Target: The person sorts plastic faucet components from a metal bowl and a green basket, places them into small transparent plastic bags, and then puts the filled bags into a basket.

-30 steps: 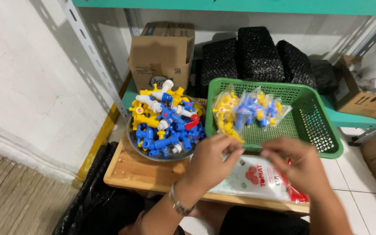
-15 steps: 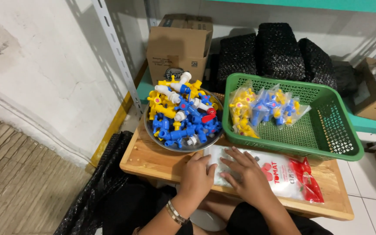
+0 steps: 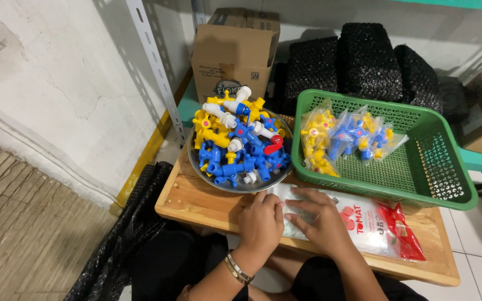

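Down on the wooden worktop (image 3: 196,203), both hands lay on a flat plastic packet (image 3: 364,226), white and clear with a red end and a picture of tomatoes. The packet rested along the near edge of the worktop, just in front of the green basket (image 3: 447,189). The left hand (image 3: 260,220) was curled loosely at the packet's left end, its grip neither spread nor clearly clamped; whether it pinched the plastic I could not tell. The right hand (image 3: 319,217) lay palm down with fingers apart, pressing on the packet, holding nothing. By my judgement they were smoothing or steadying it, perhaps feeling for its opening, and the next move would call for a fingertip pinch at the thin edge, since the film looked slippery and limp.

Just beyond the left hand stood a round metal bowl (image 3: 196,167) heaped with small plastic taps (image 3: 238,147) in blue, yellow and white. Inside the basket lay clear bags (image 3: 344,139) filled with the same parts. Behind stood a cardboard box (image 3: 235,53) and black mesh bundles (image 3: 364,56).
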